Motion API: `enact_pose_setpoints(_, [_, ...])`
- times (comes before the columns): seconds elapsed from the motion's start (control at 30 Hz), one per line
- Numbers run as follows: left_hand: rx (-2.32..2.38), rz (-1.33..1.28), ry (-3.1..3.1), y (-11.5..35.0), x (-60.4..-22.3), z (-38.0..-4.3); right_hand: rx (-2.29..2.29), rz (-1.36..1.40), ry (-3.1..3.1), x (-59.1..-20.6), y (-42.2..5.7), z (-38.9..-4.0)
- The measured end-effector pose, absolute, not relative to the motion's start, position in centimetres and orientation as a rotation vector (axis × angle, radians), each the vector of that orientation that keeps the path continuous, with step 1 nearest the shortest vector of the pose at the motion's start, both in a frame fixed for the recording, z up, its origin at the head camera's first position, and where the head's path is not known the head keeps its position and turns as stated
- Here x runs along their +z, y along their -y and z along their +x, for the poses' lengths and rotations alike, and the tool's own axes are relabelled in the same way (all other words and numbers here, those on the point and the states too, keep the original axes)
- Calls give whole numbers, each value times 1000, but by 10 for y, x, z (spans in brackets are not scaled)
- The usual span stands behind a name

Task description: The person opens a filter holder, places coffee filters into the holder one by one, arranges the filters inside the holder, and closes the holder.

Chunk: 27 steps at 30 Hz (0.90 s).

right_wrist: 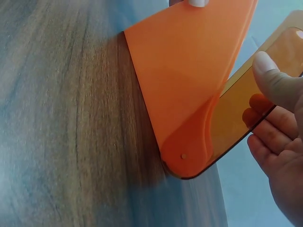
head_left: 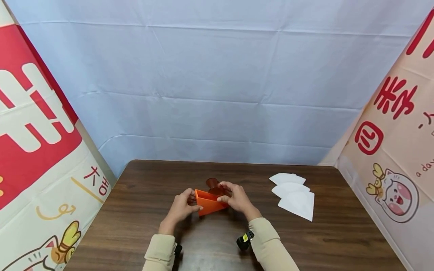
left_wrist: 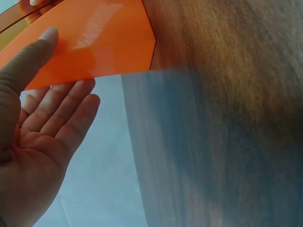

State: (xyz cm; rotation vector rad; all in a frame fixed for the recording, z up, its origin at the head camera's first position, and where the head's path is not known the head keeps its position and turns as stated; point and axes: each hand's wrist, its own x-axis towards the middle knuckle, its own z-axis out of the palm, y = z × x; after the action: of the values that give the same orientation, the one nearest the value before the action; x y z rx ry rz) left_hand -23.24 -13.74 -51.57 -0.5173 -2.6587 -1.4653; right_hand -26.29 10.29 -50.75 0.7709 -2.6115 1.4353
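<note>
An orange wedge-shaped filter paper holder (head_left: 211, 206) stands on the table with its open side up. Its see-through brown lid (right_wrist: 232, 120) is swung out from the body, turning on a small round pin at one corner. My left hand (head_left: 181, 207) pinches the holder's left end, thumb on the near face and fingers behind. My right hand (head_left: 238, 198) grips the lid, which passes between the thumb and the fingers in the right wrist view. To the right lie several white cone filter papers (head_left: 296, 203), fanned so that they overlap.
The dark wood-grain table (head_left: 135, 226) has its back edge against a pale blue cloth (head_left: 210, 94). Printed cloths hang at the left (head_left: 40, 113) and the right (head_left: 393, 150). Black wrist cameras (head_left: 245, 241) sit under both forearms.
</note>
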Motion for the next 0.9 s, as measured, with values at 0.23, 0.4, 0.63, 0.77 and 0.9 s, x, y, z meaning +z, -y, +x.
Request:
enact_pose_setpoints(0.23, [-1492, -523, 2653, 140, -515, -235, 1505, 670, 2546, -512, -109, -262])
enact_pose_setpoints(0.4, [-1491, -513, 2689, 142, -513, -237, 1590, 615, 2527, -513, -114, -260])
enact_pose_setpoints(0.63, [-1496, -528, 2680, 142, -513, -239, 1655, 509, 2557, -512, -124, -259])
enact_pose_setpoints(0.77, [-1497, -547, 2684, 143, -514, -239, 1672, 466, 2568, -513, -130, -259])
enact_pose_setpoints(0.9, [-1491, -540, 2706, 143, -513, -240, 1698, 501, 2548, -514, -135, -260])
